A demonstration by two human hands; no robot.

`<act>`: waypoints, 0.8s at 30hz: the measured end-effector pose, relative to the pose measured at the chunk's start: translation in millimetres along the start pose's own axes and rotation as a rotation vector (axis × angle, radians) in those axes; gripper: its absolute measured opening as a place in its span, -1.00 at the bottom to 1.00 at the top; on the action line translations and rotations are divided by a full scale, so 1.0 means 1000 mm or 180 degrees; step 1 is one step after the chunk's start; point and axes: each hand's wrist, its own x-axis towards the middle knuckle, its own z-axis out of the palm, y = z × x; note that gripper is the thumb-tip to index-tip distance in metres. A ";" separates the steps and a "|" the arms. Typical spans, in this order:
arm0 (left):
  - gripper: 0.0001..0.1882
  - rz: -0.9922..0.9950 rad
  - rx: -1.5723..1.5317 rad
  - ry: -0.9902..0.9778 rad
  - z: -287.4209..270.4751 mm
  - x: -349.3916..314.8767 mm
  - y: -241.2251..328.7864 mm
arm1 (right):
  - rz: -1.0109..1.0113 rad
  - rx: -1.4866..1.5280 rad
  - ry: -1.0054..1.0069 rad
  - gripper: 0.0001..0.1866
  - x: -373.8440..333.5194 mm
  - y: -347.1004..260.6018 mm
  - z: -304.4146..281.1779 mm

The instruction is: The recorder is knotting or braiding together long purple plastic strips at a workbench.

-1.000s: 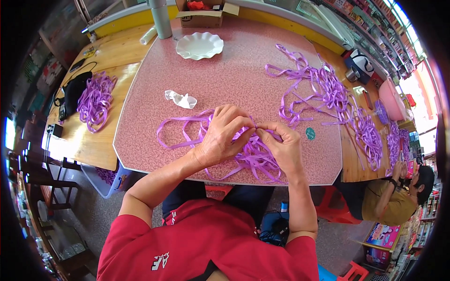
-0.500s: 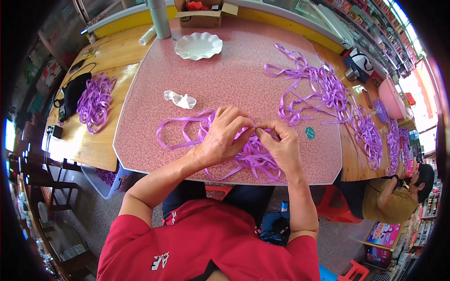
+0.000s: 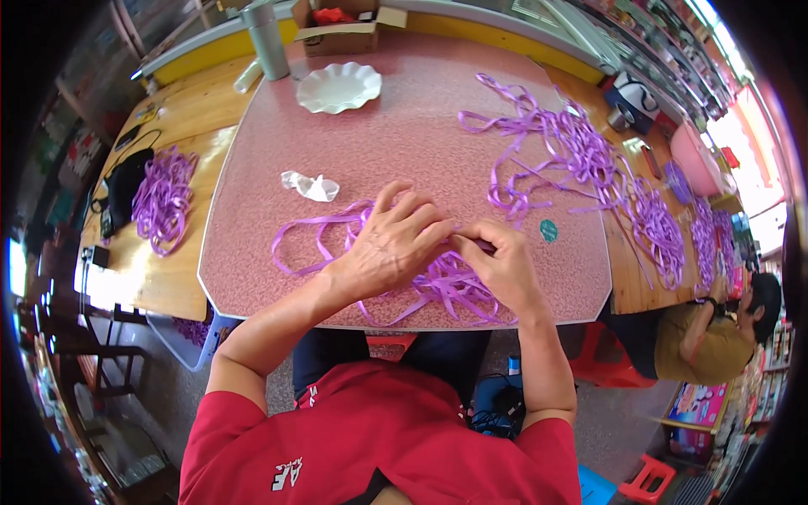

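Note:
Just above the near part of the pink speckled tabletop (image 3: pixel 387 151), my two hands meet fingertip to fingertip. My left hand (image 3: pixel 396 240) pinches a purple ribbon, its back turned up and its fingers bent toward the right. Facing it, my right hand (image 3: pixel 501 261) has thumb and curled fingers closed on the same ribbon. The pinched stretch is mostly hidden by the fingers. Below them lies a loose tangle of purple ribbon (image 3: pixel 459 290), with wide loops spreading out to the left from under my left wrist.
Crumpled white tissue (image 3: pixel 311 186) lies beyond my left hand. Farther back are a white scalloped plate (image 3: pixel 339 87), a grey-green bottle (image 3: pixel 267 42) and a cardboard box (image 3: pixel 338 39). More ribbon heaps (image 3: pixel 581 147) lie right and left. A person (image 3: pixel 703 341) sits at the right.
The view has shifted slightly. My right fingers have curled in more around the ribbon, and my left fingers have lifted and spread a little. Both hands stay together over the tangle.

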 end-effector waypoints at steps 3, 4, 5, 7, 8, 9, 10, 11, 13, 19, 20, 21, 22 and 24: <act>-0.78 0.0176 0.0283 -0.0251 -0.004 -0.006 -0.007 | -0.0516 -0.0467 -0.0091 -0.92 0.003 -0.003 0.000; -0.83 0.0161 0.0222 -0.0385 -0.007 -0.007 -0.008 | -0.0555 -0.0420 -0.0042 -0.94 0.003 -0.001 0.004; -0.83 0.0200 0.0199 -0.0388 -0.011 -0.009 -0.010 | -0.0539 -0.0434 -0.0001 -0.94 0.003 -0.001 0.007; -0.86 0.0188 0.0099 -0.0498 -0.015 -0.012 -0.012 | -0.0777 -0.0761 -0.0055 -0.85 0.001 0.000 0.009; -0.88 0.0131 -0.0056 -0.0547 -0.018 -0.013 -0.014 | -0.0957 -0.0847 0.0056 -0.81 0.000 0.001 0.012; -0.88 0.0167 -0.0075 -0.0547 -0.020 -0.015 -0.016 | -0.0943 -0.0864 0.0091 -0.81 -0.002 0.002 0.013; -0.87 0.0146 -0.0233 -0.0587 -0.022 -0.017 -0.019 | -0.1001 -0.0904 0.0066 -0.81 -0.003 0.003 0.013; -0.85 0.0111 -0.0374 -0.0630 -0.025 -0.019 -0.020 | -0.1071 -0.0930 0.0030 -0.81 -0.002 0.005 0.014; -0.84 0.0122 -0.0539 -0.0628 -0.027 -0.017 -0.018 | -0.1083 -0.0764 0.0014 -0.80 -0.003 0.009 0.013; -0.65 -0.0527 -0.2340 -0.0396 0.000 0.003 -0.016 | -0.0804 -0.0085 0.0215 -0.86 0.003 -0.017 0.011; -0.53 -0.0739 -0.2574 -0.0830 0.013 0.004 -0.015 | -0.1072 0.0308 0.0339 -0.85 0.008 -0.019 0.011; -0.53 -0.0745 -0.2560 -0.0816 0.023 0.008 -0.013 | -0.1341 0.0707 0.0450 -0.84 0.013 -0.024 0.011; -0.57 -0.0668 -0.2631 -0.0818 0.033 0.014 -0.010 | -0.1159 0.0864 0.0329 -0.81 0.010 -0.033 0.006; -0.60 -0.0609 -0.2699 -0.0805 0.041 0.031 -0.012 | -0.1386 0.1099 0.0440 -0.81 0.003 -0.051 -0.015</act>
